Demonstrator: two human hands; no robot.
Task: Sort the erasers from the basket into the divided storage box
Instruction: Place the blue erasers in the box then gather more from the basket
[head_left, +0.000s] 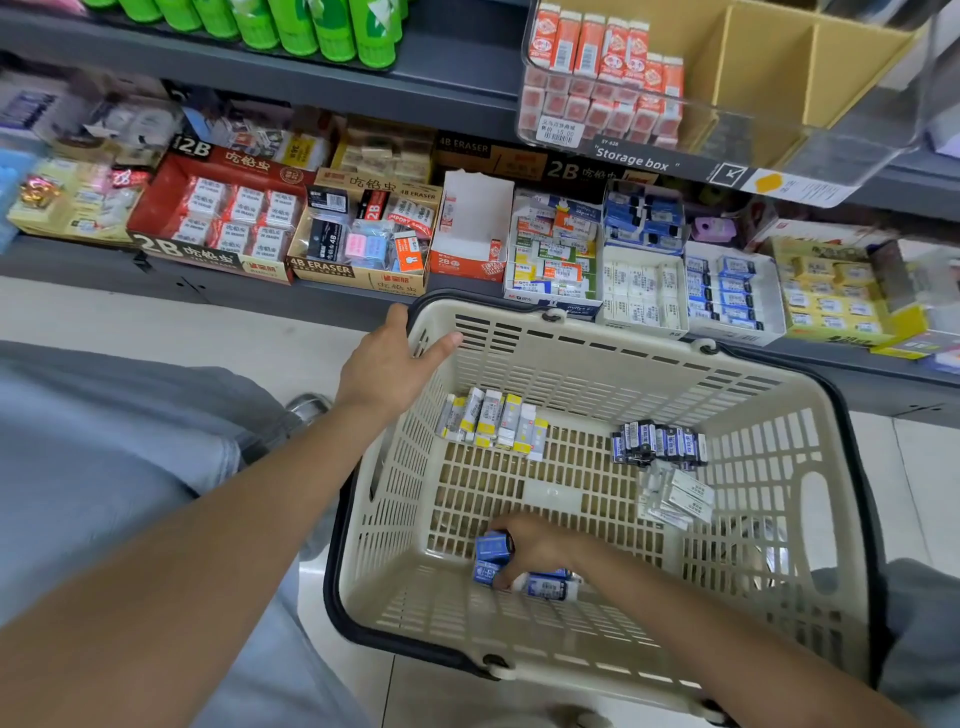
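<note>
A beige plastic basket (753, 613) stands on the floor below the shelves. Inside it my right hand (535, 545) grips several blue-sleeved erasers (493, 546) near the front wall. My left hand (387, 364) holds the basket's far left corner, fingers over the rim. Yellow-and-white erasers (493, 415) lie at the back left of the basket, dark blue ones (657, 441) at the back right, white ones (675, 496) beside them. The clear divided storage box (779, 104) sits on the shelf at top right; orange erasers (602, 62) fill its left compartment.
The lower shelf holds several open cartons of erasers, among them a red 2B carton (218, 218) and an almost empty orange box (467, 228). Green bottles (291, 26) stand on the upper shelf. My knees, in grey trousers (119, 441), flank the basket.
</note>
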